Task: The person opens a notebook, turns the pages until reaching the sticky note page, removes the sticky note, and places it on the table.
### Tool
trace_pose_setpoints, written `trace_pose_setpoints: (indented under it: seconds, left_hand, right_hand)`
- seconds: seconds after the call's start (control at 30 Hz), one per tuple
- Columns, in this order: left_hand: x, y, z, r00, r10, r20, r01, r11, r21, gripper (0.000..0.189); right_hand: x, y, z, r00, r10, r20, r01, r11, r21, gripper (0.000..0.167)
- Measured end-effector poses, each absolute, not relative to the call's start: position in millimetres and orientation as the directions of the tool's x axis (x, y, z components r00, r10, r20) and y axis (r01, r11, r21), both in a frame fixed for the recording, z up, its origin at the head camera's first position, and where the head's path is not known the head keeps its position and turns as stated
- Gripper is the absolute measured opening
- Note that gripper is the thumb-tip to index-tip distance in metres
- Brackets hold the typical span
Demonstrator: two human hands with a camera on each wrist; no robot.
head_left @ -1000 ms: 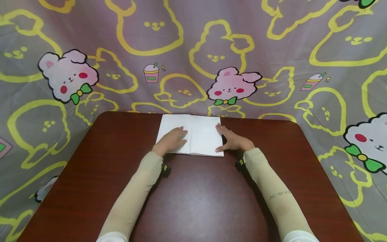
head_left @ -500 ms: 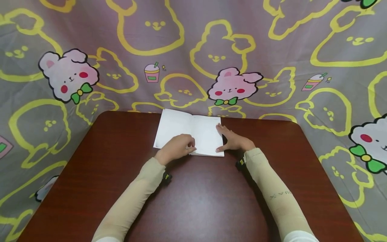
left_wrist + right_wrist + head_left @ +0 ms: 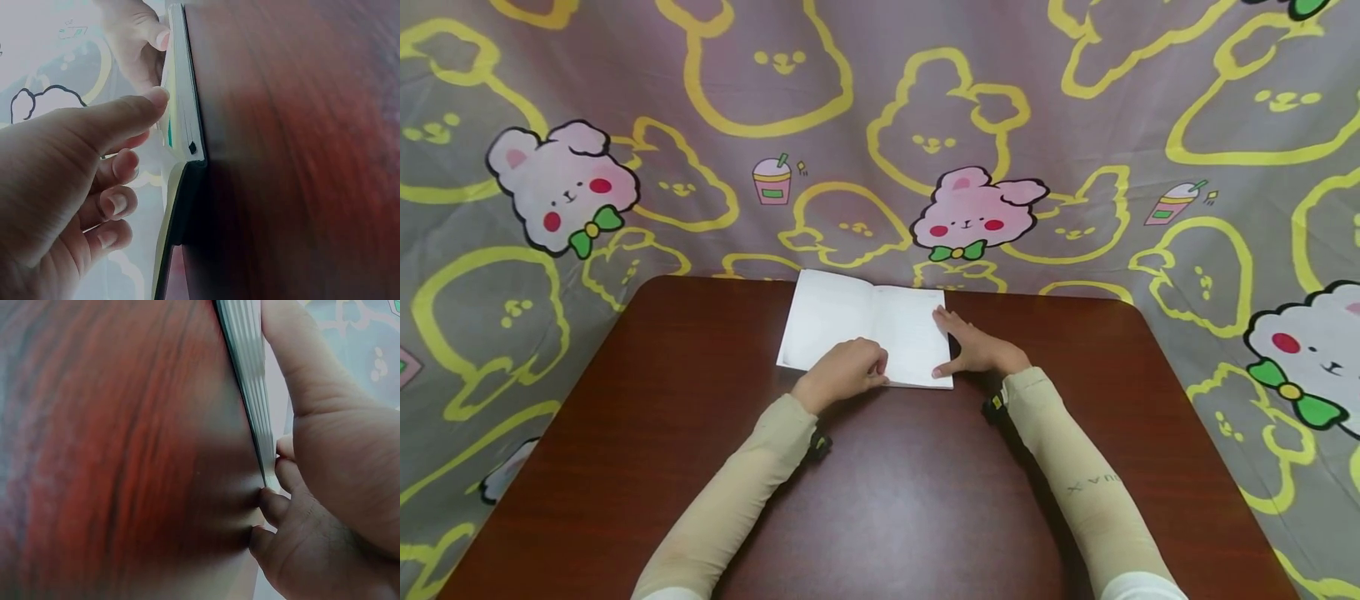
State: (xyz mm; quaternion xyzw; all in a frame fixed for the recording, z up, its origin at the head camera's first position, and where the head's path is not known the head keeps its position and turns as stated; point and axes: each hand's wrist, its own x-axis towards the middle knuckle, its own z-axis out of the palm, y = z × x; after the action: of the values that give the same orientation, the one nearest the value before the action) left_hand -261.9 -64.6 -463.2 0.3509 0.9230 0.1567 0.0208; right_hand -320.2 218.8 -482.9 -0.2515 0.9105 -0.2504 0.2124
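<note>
An open hardcover notebook [image 3: 831, 321] with white pages and a dark cover lies at the table's far edge, its left half tilted up. My left hand [image 3: 847, 369] is at the lower edge near the gutter, fingers curled. In the left wrist view, its thumb [image 3: 140, 112] meets the edge of a thin page by the page block [image 3: 181, 81], with the index finger mostly hidden behind it. My right hand [image 3: 979, 345] rests along the notebook's right edge, thumb and fingers spread apart. In the right wrist view, several fingertips [image 3: 275, 503] sit beside the cover, close to the tabletop.
The dark reddish-brown table [image 3: 895, 492] stretches in front of the notebook. A patterned curtain [image 3: 865, 125] with cartoon animals hangs close behind the table and along both sides. Small black cameras [image 3: 995, 408] sit beneath the wrists.
My left hand has left the left page and moved right to the lower edge near the gutter, its fingers curling. The notebook's left half has tilted up. The right hand stays put.
</note>
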Motion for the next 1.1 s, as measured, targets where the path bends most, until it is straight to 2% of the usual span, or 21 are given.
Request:
trace_pose_setpoints:
  seconds: [0.63, 0.8, 0.97, 1.1]
  left_hand:
    - [-268.3, -69.1, -461.6, -0.756, 0.652, 0.058, 0.621, 0.688, 0.376, 0.02]
    - [-266.8, -65.0, -464.9, -0.73, 0.681, 0.061, 0.662, 0.682, 0.31, 0.019]
    - [-262.5, -62.0, -465.3, -0.689, 0.71, 0.145, 0.723, 0.66, 0.204, 0.021]
    - [-259.6, -63.6, -464.6, -0.685, 0.704, 0.188, 0.728, 0.666, 0.16, 0.02]
  right_hand:
    - [-321.8, 219.7, -485.2, -0.783, -0.571, -0.246, -0.359, 0.738, -0.571, 0.125]
    - [-322.3, 219.6, -484.9, -0.783, -0.575, -0.237, -0.368, 0.735, -0.569, 0.124]
    - [-321.0, 220.1, -483.5, -0.782, -0.583, -0.221, -0.376, 0.724, -0.579, 0.122]
    - [-319.6, 224.2, -481.8, -0.779, -0.595, -0.198, -0.382, 0.701, -0.603, 0.119]
